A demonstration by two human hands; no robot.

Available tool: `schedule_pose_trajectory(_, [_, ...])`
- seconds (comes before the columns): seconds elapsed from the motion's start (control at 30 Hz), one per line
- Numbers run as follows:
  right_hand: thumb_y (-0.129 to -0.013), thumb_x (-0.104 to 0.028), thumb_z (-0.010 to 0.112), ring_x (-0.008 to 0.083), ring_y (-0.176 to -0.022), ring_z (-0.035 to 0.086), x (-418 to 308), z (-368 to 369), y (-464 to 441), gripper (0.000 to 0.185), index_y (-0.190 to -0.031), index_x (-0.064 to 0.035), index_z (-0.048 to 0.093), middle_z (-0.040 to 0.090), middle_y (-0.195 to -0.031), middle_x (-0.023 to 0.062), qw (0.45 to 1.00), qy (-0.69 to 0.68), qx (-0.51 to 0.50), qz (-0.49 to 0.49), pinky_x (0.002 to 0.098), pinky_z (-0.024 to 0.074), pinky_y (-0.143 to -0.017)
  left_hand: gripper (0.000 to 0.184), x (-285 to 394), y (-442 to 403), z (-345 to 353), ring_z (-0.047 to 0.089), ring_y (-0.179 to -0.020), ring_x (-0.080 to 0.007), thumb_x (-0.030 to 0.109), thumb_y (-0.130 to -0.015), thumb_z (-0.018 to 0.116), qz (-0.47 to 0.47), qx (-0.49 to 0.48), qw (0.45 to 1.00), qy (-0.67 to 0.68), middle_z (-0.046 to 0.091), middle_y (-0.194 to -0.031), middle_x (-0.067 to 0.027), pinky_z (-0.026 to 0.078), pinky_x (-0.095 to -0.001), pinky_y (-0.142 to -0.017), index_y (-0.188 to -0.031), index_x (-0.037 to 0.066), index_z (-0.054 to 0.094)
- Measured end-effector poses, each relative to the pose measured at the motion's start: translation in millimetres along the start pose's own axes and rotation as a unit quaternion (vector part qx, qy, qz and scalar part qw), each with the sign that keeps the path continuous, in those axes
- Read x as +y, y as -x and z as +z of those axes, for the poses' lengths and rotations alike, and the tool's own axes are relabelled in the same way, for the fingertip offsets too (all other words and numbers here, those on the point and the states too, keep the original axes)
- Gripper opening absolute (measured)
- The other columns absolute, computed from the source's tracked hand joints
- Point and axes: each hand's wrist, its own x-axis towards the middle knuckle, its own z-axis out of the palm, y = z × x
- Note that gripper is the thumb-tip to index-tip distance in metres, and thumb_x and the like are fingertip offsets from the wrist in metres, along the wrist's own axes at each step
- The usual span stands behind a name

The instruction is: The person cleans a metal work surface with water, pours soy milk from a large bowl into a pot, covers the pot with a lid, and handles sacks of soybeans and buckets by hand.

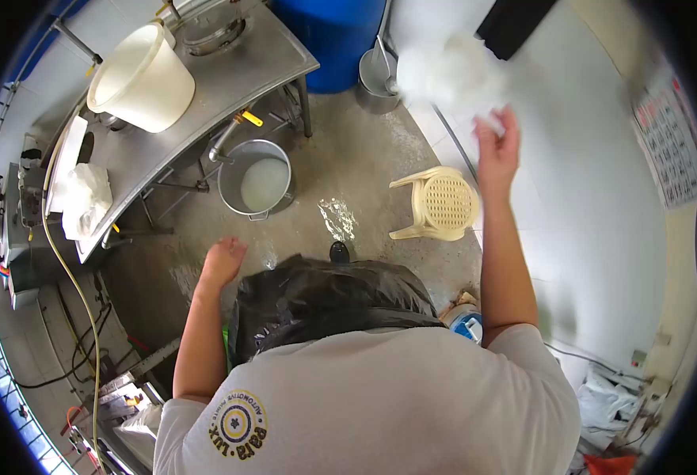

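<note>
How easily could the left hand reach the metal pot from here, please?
Probably not without bending: the metal pot sits on the floor, below the left hand, though nothing visibly blocks it.

Right hand (497, 150) raised, fingers parted, near blurred white thing (447, 73). Left hand (224, 260) near metal pot (231, 186) holding cloudy liquid (265, 184).

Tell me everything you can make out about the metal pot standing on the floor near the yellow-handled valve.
The metal pot is round, silvery-grey and open-topped, with a loop handle on the side towards the person. It stands upright on the floor, partly filled with cloudy whitish liquid. A pipe with a yellow-handled valve ends at its rim; contact is unclear. Neither the left hand nor the right hand touches it.
</note>
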Motion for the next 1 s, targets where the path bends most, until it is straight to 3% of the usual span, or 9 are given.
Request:
schedule_pose_trajectory(0.1, [-0.103, -0.019, 0.067, 0.0147, -0.097, 0.067, 0.6, 30.4, -40.5, 0.046, -0.143, -0.0007, 0.053, 0.066, -0.115, 0.0082, 0.995, -0.021, -0.090, -0.040, 0.0276, 0.0548, -0.087, 0.046, -15.1, -25.8, 5.0, 0.068, -0.099, -0.0474, 0.044, -0.095, 0.065, -0.030, 0.020, 0.999, 0.033, 0.070, -0.098, -0.0280, 0.054, -0.0504, -0.082, -0.110, 0.000, 0.066])
schedule_pose_trajectory(0.17, [-0.104, -0.024, 0.066, 0.0149, -0.101, 0.068, 58.3, 43.7, -43.3, 0.046, -0.142, -0.0017, 0.055, 0.067, -0.121, 0.0079, 0.965, 0.035, -0.230, 0.123, 0.0278, 0.0545, -0.092, 0.063, -29.9, -42.6, 13.5, 0.064, -0.120, -0.0477, 0.049, -0.098, 0.062, -0.106, -0.108, 0.988, -0.025, 0.061, -0.136, -0.0324, 0.052, -0.0492, -0.102, -0.132, -0.005, 0.063])
schedule_pose_trajectory(0.3, [-0.103, -0.038, 0.065, 0.0215, -0.121, 0.061, 240.6, 59.4, 51.8, 0.053, -0.143, -0.0039, 0.054, 0.067, -0.130, 0.0092, 0.761, 0.257, -0.495, 0.331, 0.0383, 0.0486, -0.105, 0.074, -63.8, -77.2, 85.3, 0.062, -0.123, -0.0492, 0.058, -0.098, 0.060, -0.358, -0.054, 0.923, 0.130, 0.055, -0.145, -0.0310, 0.050, -0.0494, -0.104, -0.140, -0.003, 0.058])
schedule_pose_trajectory(0.37, [-0.101, -0.062, 0.057, 0.0366, -0.139, 0.052, 277.9, 49.6, 106.3, 0.084, -0.156, -0.0007, 0.042, 0.057, -0.149, 0.0222, 0.654, 0.333, -0.569, 0.371, 0.0450, 0.0420, -0.114, 0.077, -55.7, -101.7, 103.4, 0.063, -0.126, -0.0433, 0.065, -0.096, 0.059, -0.434, -0.185, 0.774, 0.422, 0.061, -0.140, -0.0281, 0.049, -0.0474, -0.106, -0.138, 0.001, 0.062])
schedule_pose_trajectory(0.5, [-0.104, -0.057, 0.056, 0.0319, -0.125, 0.063, 247.4, 63.1, 67.2, 0.072, -0.148, 0.0000, 0.054, 0.065, -0.135, 0.0238, 0.519, 0.239, -0.579, 0.582, 0.0430, 0.0473, -0.109, 0.064, -131.9, -168.1, 204.7, 0.065, -0.125, -0.0381, 0.056, -0.094, 0.064, -0.180, -0.242, 0.921, 0.245, 0.068, -0.128, -0.0264, 0.050, -0.0459, -0.104, -0.126, 0.001, 0.070])
schedule_pose_trajectory(0.67, [-0.104, -0.044, 0.061, 0.0226, -0.092, 0.070, 280.1, 94.7, -23.7, 0.052, -0.132, -0.0014, 0.064, 0.073, -0.108, 0.0108, 0.662, 0.128, -0.354, 0.648, 0.0391, 0.0571, -0.084, 0.049, -69.1, -265.8, 136.4, 0.065, -0.123, -0.0404, 0.040, -0.092, 0.066, -0.282, -0.237, 0.920, 0.137, 0.070, -0.124, -0.0262, 0.051, -0.0478, -0.103, -0.119, -0.001, 0.073])
schedule_pose_trajectory(0.77, [-0.098, -0.064, 0.062, 0.0228, -0.120, 0.061, 343.9, 117.7, -70.4, 0.077, -0.143, -0.0023, 0.056, 0.066, -0.131, 0.0122, 0.788, 0.220, -0.277, 0.504, 0.0349, 0.0453, -0.103, 0.047, -36.2, -317.9, 85.1, 0.065, -0.122, -0.0415, 0.035, -0.093, 0.066, -0.316, -0.120, 0.931, 0.138, 0.070, -0.123, -0.0268, 0.051, -0.0484, -0.103, -0.123, -0.001, 0.071])
schedule_pose_trajectory(0.93, [-0.094, -0.078, 0.051, 0.0470, -0.150, 0.032, 364.1, 283.3, -195.8, 0.104, -0.167, -0.0151, 0.011, 0.026, -0.169, 0.0193, 0.754, -0.049, -0.211, 0.621, 0.0645, 0.0268, -0.119, 0.040, 2.2, -367.6, 64.2, 0.064, -0.120, -0.0449, 0.025, -0.095, 0.061, -0.276, -0.062, 0.958, 0.055, 0.069, -0.122, -0.0290, 0.051, -0.0506, -0.103, -0.125, 0.000, 0.066])
schedule_pose_trajectory(1.0, [-0.095, -0.076, 0.053, 0.0433, -0.149, 0.035, 365.9, 325.6, -222.0, 0.099, -0.166, -0.0140, 0.021, 0.030, -0.168, 0.0177, 0.714, 0.089, -0.418, 0.554, 0.0636, 0.0299, -0.118, 0.037, 17.7, -356.3, 61.6, 0.064, -0.120, -0.0466, 0.023, -0.096, 0.057, -0.305, -0.070, 0.949, 0.037, 0.068, -0.122, -0.0302, 0.051, -0.0516, -0.102, -0.124, 0.000, 0.065])
